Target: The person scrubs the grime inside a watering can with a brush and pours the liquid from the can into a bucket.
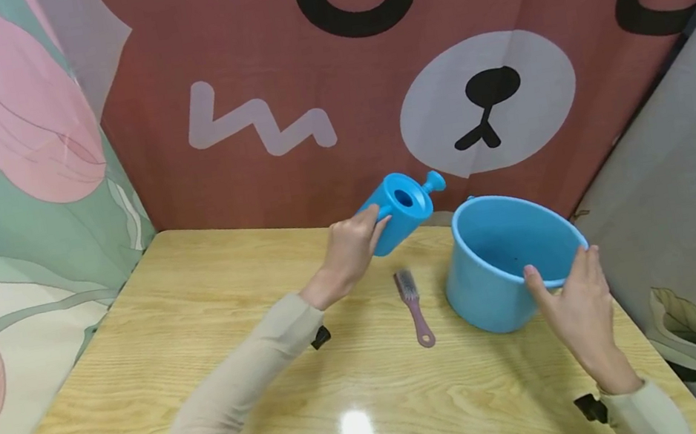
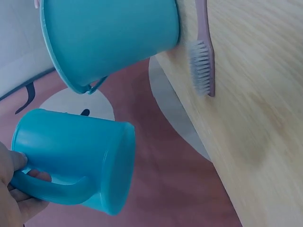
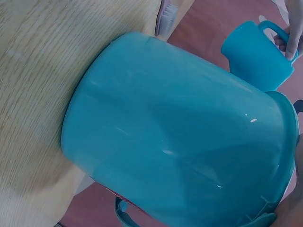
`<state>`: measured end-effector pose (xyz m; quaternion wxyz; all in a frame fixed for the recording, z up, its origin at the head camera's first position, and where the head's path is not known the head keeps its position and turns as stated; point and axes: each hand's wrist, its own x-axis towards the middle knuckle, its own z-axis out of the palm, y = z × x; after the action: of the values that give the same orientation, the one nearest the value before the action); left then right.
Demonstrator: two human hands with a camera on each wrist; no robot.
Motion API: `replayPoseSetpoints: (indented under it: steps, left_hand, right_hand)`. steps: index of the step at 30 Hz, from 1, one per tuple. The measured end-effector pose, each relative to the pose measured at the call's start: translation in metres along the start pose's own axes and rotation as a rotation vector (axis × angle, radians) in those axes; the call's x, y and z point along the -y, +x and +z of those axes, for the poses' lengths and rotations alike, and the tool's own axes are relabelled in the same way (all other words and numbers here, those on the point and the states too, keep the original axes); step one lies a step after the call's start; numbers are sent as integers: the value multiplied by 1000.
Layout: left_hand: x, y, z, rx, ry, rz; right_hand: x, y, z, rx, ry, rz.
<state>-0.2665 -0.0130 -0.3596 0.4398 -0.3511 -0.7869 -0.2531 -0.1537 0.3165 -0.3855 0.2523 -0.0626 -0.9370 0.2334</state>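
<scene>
My left hand (image 1: 352, 246) grips a blue watering can (image 1: 398, 213) by its handle, above the back of the table. The can is tilted, with its round top opening and its spout pointing toward the bucket side. In the left wrist view, fingers and thumb wrap the can's handle (image 2: 52, 189). A larger blue bucket (image 1: 487, 286) stands to the right on the table. My right hand (image 1: 578, 310) rests against the bucket's near right rim, thumb and fingers spread apart and fairly straight. A purple-handled brush (image 1: 414, 308) lies bristles up between the can and the bucket.
The wooden table (image 1: 271, 423) meets a red-brown bear-print curtain (image 1: 289, 181) at its back edge. A floral cloth (image 1: 34, 241) hangs on the left and a grey one (image 1: 687, 181) on the right, close to the bucket.
</scene>
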Motion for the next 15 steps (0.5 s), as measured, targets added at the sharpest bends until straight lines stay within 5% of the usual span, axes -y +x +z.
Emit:
replayPoseSetpoints:
  steps: [15]
  left_hand:
    - [-16,15,20,-18,25,55]
  right_hand:
    - [-1,1,-1,13,0,-10]
